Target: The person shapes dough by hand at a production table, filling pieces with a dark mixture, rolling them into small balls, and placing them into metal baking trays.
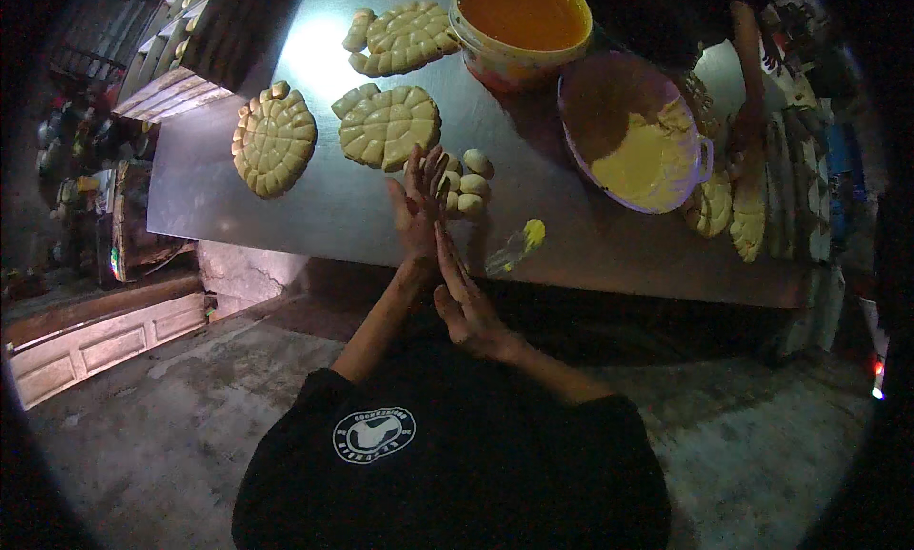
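My left hand (416, 207) and my right hand (466, 307) meet over the near edge of the metal table. The right fingers lie along the heel of the left palm, and both hands have their fingers stretched out. Whether anything sits between the palms is hidden. Just past the left fingers rest several small pale dough balls (471, 184). Beyond them lies a scored, turtle-like dough piece (388, 128), with another piece (274, 140) to its left and a third (409, 38) farther back. A yellow smear (533, 233) marks the tabletop right of my hands.
A bucket of orange liquid (521, 17) stands at the back. Beside it, a purple-rimmed tub (703, 160) holds a yellow mass. Farther right, another person's arm (749, 74) reaches toward more dough pieces (748, 217). A stacked rack (176, 83) occupies the left end of the metal table (314, 231).
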Tool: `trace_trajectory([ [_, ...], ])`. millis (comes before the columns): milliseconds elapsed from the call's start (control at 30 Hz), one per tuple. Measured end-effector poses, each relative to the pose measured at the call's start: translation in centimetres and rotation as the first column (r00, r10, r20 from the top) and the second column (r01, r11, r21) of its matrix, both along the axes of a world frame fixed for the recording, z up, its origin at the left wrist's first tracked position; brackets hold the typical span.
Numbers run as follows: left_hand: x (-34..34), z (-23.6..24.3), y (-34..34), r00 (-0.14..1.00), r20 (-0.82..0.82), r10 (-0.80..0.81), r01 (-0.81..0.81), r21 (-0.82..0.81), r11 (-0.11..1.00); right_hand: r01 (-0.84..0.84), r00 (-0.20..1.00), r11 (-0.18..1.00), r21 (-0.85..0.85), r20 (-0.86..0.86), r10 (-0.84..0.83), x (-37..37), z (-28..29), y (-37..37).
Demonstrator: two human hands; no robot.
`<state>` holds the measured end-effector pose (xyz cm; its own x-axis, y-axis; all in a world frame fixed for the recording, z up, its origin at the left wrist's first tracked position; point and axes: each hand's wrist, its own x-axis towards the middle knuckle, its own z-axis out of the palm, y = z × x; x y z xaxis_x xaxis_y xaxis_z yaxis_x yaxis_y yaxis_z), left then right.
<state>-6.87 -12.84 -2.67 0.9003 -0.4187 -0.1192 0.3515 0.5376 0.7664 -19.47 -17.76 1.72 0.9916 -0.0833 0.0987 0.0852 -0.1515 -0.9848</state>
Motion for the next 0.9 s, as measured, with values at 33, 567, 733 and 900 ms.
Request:
trace_trajectory([
  [33, 0.2, -0.6, 0.6, 0.993, 0.116, -0.030, 0.033, -0.022, 0.999, 0.021, 1.000, 0.999, -0.043, 0.018, -0.020, 0.6, 0.5, 0.4],
  [567, 10.1, -2.2, 7.2, 0.974, -0.187, -0.126, 0.164, 0.204, 0.965, 0.036, 0.970, 0.815, -0.578, -0.177, -0.169, 10.5, -2.4, -1.2],
  [733, 11.8, -2.9, 4.5, 0.760, 0.339, -0.555, 0.265, 0.617, 0.740, 0.132, 0.911, 0.659, -0.740, -0.172, -0.376, 13.5, -7.6, -10.6],
  [900, 12.3, -5.9, 1.7, 0.331, 0.564, -0.756, -0.197, 0.825, 0.529, -0.047, 0.940, 0.865, -0.499, -0.316, -0.132, 14.4, -7.2, -11.5],
])
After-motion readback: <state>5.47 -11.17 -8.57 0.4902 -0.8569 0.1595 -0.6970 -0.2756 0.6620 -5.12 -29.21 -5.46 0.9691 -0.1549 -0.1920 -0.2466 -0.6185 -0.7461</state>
